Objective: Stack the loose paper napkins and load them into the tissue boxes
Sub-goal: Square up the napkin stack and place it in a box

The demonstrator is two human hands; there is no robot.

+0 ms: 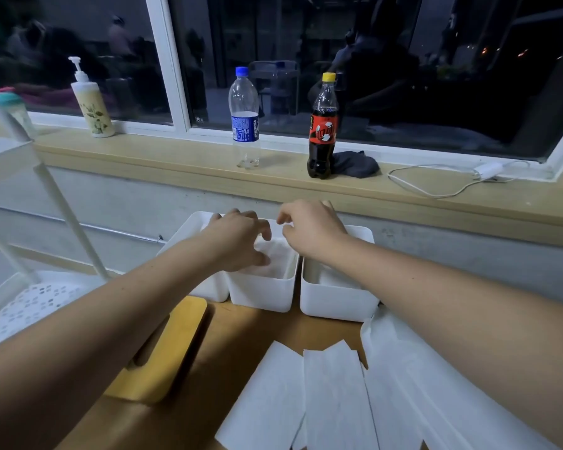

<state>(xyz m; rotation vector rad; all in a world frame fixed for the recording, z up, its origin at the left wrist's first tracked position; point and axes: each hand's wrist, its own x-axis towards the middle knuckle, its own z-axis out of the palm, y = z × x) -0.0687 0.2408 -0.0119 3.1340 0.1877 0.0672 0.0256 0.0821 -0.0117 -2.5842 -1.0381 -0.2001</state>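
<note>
Near, on the table (228,336), loose napkins (332,401) lying fanned, unstacked. Farther off, left hand (238,238) spread and half-curled over the loaded stack (275,254) in the middle tissue box (260,293), gripping nothing; right hand (309,228) curled beside (hold unclear). Best pressed flat, corners squared.

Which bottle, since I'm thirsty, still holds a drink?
The dark cola plastic bottle with the yellow cap, nearly full; the clear blue-capped water bottle looks empty.
</note>
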